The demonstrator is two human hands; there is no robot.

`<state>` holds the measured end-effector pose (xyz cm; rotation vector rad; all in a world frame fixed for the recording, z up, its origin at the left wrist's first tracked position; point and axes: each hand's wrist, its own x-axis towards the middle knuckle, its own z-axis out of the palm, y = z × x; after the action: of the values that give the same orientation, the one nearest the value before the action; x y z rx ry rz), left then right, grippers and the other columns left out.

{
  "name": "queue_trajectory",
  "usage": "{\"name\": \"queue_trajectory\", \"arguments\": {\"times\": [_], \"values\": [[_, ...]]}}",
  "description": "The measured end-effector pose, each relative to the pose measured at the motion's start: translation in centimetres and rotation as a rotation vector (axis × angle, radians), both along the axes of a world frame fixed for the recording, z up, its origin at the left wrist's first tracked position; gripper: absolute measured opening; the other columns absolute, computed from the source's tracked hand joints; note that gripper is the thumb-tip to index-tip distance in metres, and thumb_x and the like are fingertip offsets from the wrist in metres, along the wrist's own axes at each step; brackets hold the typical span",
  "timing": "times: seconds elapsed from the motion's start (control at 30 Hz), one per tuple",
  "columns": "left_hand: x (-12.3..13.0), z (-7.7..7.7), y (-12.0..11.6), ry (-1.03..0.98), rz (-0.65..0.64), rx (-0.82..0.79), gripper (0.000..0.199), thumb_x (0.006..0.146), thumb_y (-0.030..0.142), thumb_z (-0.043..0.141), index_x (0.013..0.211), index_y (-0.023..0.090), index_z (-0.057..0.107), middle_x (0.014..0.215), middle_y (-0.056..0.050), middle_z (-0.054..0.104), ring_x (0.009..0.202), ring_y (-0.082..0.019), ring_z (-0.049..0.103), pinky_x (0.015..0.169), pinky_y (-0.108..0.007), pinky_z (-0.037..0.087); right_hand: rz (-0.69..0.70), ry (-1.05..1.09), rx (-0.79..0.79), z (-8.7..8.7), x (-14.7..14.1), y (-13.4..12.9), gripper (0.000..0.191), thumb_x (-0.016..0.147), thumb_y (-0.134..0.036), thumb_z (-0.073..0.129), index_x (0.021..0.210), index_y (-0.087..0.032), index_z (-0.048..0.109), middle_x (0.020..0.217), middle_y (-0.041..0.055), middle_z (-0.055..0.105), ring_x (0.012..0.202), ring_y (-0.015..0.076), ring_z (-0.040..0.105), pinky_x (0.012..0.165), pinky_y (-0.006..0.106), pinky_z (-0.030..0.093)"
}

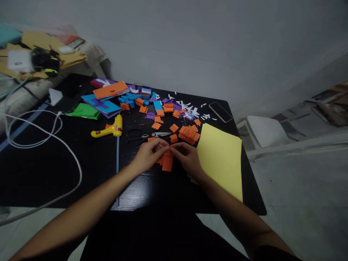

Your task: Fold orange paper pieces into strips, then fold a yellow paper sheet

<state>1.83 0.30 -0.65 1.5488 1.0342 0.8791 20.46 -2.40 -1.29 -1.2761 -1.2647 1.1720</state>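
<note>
My left hand [150, 154] and my right hand [187, 156] meet near the middle of the black table, fingertips pinched together on the top of an orange paper piece [167, 162]. More orange paper lies just behind it, by my left fingers. Right beyond my hands are black-handled scissors [160, 134], partly open. Small folded orange pieces [189, 134] are piled beyond my right hand. A stack of yellow paper sheets [221, 156] lies to the right, partly under my right forearm.
A yellow glue gun [110, 128] lies left of the scissors, a clear stick below it. Colored paper stacks [111, 90], blue and purple pieces, white scraps [190, 108] and a phone [220, 112] line the back. A white cable [78, 163] loops across the left.
</note>
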Motion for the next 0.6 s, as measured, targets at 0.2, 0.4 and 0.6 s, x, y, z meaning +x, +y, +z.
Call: {"name": "queue_trajectory", "arguments": {"times": [0.2, 0.4, 0.6], "values": [[0.16, -0.80, 0.13, -0.069, -0.005, -0.009, 0.030, 0.082, 0.035, 0.078, 0.104, 0.017, 0.066, 0.084, -0.002, 0.071, 0.072, -0.015, 0.064, 0.065, -0.025, 0.049, -0.026, 0.050, -0.044, 0.16, 0.03, 0.08, 0.021, 0.078, -0.041, 0.080, 0.087, -0.022, 0.077, 0.087, 0.0036, 0.078, 0.082, 0.0213, 0.072, 0.081, 0.035, 0.058], [0.10, -0.80, 0.27, -0.065, -0.005, -0.037, 0.029, 0.082, 0.036, 0.077, 0.101, 0.017, 0.068, 0.077, -0.002, 0.070, 0.068, -0.015, 0.064, 0.061, -0.025, 0.046, 0.015, 0.045, -0.038, 0.21, 0.15, 0.07, 0.021, 0.079, -0.039, 0.080, 0.090, -0.022, 0.077, 0.089, 0.0034, 0.078, 0.084, 0.0211, 0.072, 0.082, 0.034, 0.056], [0.12, -0.59, 0.18, -0.049, 0.008, -0.033, 0.026, 0.080, 0.037, 0.078, 0.096, 0.018, 0.070, 0.076, -0.001, 0.070, 0.067, -0.014, 0.063, 0.060, -0.024, 0.046, 0.049, -0.018, -0.019, 0.64, 0.08, 0.00, 0.018, 0.085, -0.039, 0.075, 0.090, -0.022, 0.079, 0.090, 0.0036, 0.078, 0.086, 0.0215, 0.071, 0.083, 0.034, 0.054]]}}
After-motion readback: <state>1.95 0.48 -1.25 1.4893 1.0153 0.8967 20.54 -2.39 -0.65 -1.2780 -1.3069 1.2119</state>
